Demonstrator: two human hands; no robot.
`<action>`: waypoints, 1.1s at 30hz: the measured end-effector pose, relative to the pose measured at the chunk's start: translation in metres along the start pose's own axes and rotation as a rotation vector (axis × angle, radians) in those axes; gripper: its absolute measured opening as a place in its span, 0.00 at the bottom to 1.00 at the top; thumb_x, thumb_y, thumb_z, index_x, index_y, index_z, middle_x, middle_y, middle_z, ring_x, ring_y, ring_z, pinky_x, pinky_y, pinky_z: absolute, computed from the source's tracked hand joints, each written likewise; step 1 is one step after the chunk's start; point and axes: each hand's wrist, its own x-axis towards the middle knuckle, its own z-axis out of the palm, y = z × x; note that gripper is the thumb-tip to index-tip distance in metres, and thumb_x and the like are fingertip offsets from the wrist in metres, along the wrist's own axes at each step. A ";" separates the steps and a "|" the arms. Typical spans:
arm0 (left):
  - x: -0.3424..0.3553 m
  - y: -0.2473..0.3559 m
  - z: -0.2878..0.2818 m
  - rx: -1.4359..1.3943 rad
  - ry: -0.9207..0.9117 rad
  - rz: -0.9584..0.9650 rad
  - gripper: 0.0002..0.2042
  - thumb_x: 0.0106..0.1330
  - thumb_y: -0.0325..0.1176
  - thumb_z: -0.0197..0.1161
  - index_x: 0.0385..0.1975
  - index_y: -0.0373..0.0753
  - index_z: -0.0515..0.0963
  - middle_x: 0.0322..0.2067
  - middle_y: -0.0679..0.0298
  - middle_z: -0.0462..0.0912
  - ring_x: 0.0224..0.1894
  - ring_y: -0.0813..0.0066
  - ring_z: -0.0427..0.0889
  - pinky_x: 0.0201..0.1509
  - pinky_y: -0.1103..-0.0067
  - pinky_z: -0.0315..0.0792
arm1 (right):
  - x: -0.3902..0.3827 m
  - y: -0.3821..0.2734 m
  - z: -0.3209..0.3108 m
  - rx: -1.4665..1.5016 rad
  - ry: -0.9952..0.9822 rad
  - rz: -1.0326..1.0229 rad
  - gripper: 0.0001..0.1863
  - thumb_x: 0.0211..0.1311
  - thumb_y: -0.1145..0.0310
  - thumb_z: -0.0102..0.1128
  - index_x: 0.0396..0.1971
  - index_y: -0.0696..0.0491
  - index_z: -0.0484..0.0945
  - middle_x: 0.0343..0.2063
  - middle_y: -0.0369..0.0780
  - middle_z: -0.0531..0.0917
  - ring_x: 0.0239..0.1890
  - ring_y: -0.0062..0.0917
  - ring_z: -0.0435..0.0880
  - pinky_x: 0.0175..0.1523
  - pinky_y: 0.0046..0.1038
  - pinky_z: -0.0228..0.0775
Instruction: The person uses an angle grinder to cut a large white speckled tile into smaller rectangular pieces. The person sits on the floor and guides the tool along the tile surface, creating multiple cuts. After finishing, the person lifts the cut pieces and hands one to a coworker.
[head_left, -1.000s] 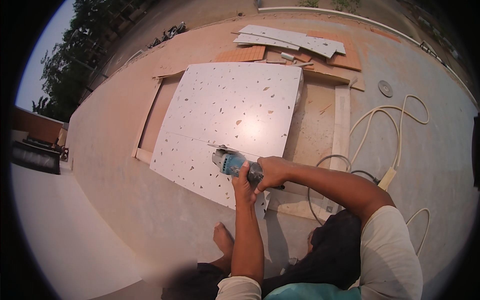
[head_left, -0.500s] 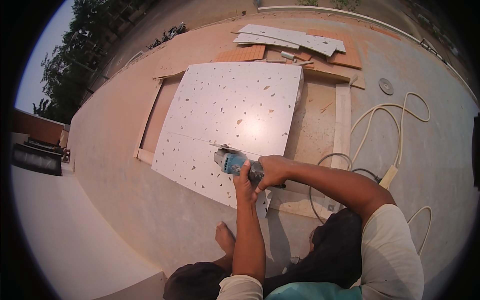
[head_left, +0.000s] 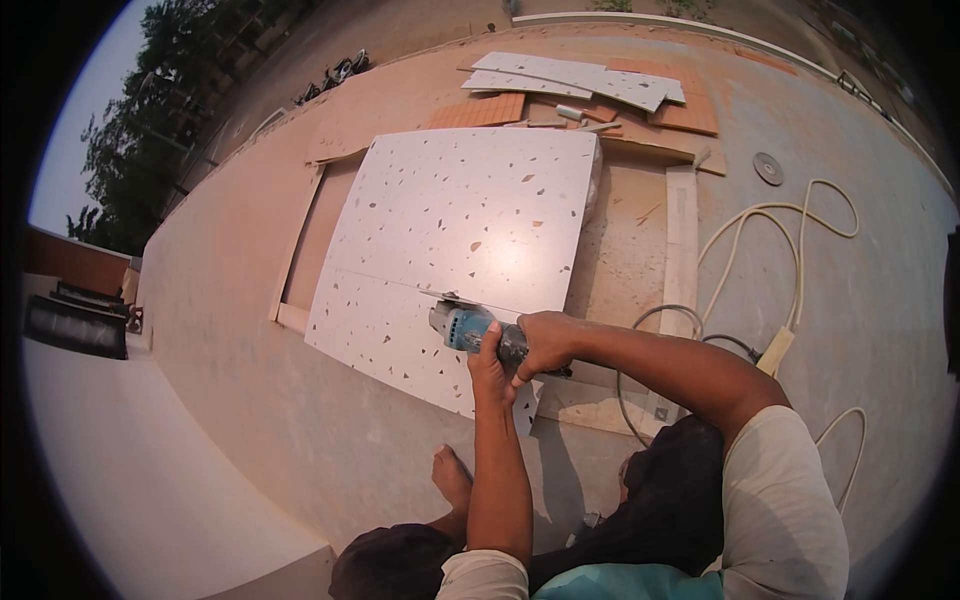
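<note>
On speckled white slab (head_left: 460, 225): left hand (head_left: 490, 362), right hand (head_left: 545, 338) both clamped round blue angle grinder (head_left: 462, 326); best hold blade steady along scored line.

- Warm, hazy daylight, bright with an orange cast.
- Soft glare on the white speckled slab (head_left: 470, 240).
- Faint, diffuse shadows.
- Fisheye bends edges; black vignette rings the frame.

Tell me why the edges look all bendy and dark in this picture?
Head view: a fisheye lens bends straight lines near the rim, like the long concrete ledge, and leaves black corners. Hazy warm daylight; soft glare on the large white speckled tile slab; faint shadows; the centre is sharp.
</note>
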 end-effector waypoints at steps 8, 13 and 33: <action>-0.004 -0.003 0.004 0.013 0.014 -0.016 0.14 0.66 0.40 0.63 0.41 0.36 0.76 0.35 0.61 0.82 0.37 0.70 0.84 0.44 0.72 0.79 | -0.004 0.003 0.001 0.010 -0.003 0.014 0.44 0.31 0.44 0.78 0.41 0.68 0.76 0.36 0.56 0.83 0.40 0.43 0.85 0.46 0.35 0.75; -0.005 -0.005 0.006 0.009 0.009 -0.019 0.14 0.66 0.40 0.63 0.40 0.36 0.75 0.34 0.61 0.82 0.37 0.70 0.84 0.43 0.73 0.79 | -0.006 0.006 0.001 0.013 -0.021 0.017 0.44 0.31 0.44 0.78 0.41 0.68 0.76 0.36 0.56 0.83 0.41 0.43 0.85 0.46 0.34 0.75; -0.007 -0.016 0.008 -0.071 0.014 -0.052 0.13 0.64 0.35 0.66 0.42 0.35 0.74 0.34 0.63 0.80 0.34 0.71 0.83 0.40 0.73 0.80 | -0.017 0.013 0.004 -0.042 0.017 0.010 0.45 0.31 0.43 0.77 0.40 0.68 0.76 0.36 0.56 0.83 0.40 0.44 0.85 0.45 0.35 0.75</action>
